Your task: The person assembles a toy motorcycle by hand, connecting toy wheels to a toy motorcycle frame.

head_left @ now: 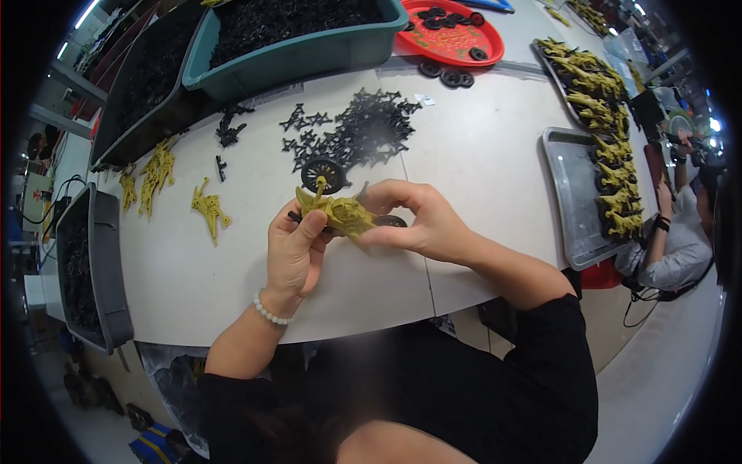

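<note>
Between my two hands is a yellow toy motorcycle (340,214), held just above the white table. One black spoked wheel (322,176) sits at its far end, and a second dark wheel (389,221) shows partly beside my right fingers. My left hand (297,246) grips the body with the thumb on top; a beaded bracelet is on that wrist. My right hand (413,220) closes round the other end, its fingertips partly hidden by the toy. Beyond my hands lies a spread of small black star-shaped parts (359,127).
Loose yellow bodies (209,210) lie at the left. Bins of black parts, one teal (301,62) and one grey (116,271), stand at the back and left. A red tray (491,42) holds wheels. Metal trays (568,209) hold yellow toys at right, near another person (680,232).
</note>
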`<state>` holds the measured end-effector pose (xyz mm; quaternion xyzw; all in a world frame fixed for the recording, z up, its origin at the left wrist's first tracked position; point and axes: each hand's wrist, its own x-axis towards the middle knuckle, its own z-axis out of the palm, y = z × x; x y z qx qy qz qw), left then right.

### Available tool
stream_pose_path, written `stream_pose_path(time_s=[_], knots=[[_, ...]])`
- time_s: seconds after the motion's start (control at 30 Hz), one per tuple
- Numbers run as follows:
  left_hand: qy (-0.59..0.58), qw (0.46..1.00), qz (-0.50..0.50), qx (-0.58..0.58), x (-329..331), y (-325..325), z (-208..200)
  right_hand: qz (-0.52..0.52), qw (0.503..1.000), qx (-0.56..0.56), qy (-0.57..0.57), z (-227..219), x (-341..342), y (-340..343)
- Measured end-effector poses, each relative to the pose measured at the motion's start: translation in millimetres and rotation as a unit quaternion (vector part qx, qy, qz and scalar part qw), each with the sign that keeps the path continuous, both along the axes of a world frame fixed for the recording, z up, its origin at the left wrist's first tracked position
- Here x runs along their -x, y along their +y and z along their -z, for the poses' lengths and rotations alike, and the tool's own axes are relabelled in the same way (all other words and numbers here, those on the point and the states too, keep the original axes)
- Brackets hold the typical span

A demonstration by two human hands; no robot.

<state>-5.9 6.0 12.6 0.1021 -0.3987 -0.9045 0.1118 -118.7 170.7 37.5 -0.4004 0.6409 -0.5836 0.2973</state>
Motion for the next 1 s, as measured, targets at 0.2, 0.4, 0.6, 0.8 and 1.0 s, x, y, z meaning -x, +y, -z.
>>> stream_pose_path(time_s=[0.2,0.4,0.6,0.8,1.0], knots=[[0.003,0.985,-0.001,0.17,-3.1,2.8,6.7,0.017,0.992,-0.03,0.122,-15.2,0.5,1.7],[0.04,0.963,0.077,0.254,-10.4,7.7,2.9,0.002,0.99,-0.085,0.115,-34.3,-9.6,21.9],[0.053,0.958,0.119,0.257,-6.8,9.7,2.9,0.407,0.903,0.121,0.057,-39.9,30.5,158.5],[0.039,0.952,0.152,0.263,-8.7,12.8,3.6,0.69,0.697,0.164,0.105,-13.9,39.4,336.7],[0.004,0.952,0.138,0.275,-4.4,11.8,11.5,0.757,0.623,0.191,0.045,11.1,39.7,404.3]])
